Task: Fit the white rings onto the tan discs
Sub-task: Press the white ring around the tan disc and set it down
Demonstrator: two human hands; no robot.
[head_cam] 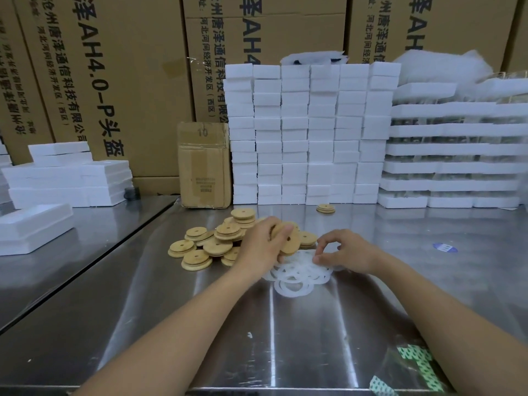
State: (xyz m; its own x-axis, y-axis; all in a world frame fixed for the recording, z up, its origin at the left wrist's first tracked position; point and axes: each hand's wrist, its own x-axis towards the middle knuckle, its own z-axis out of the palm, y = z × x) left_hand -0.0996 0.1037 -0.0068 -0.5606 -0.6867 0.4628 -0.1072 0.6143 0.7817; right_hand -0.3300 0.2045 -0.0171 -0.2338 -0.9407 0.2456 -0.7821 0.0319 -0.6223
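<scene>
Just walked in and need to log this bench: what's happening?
A person works at a steel table. The left hand grips a tan disc above the disc pile; the right hand, fingers curled, is at the heap of white rings. Whether a ring is pinched is unclear.

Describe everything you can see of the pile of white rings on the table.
The white rings lie in a loose, overlapping heap, flat on the shiny metal table, just nearer than the tan discs. They are thin, flat hoops, slightly see-through, like soft plastic or rubber. The right hand pinches at the heap's far right edge; the left hand, gripping one disc, rests against its far left edge.
</scene>
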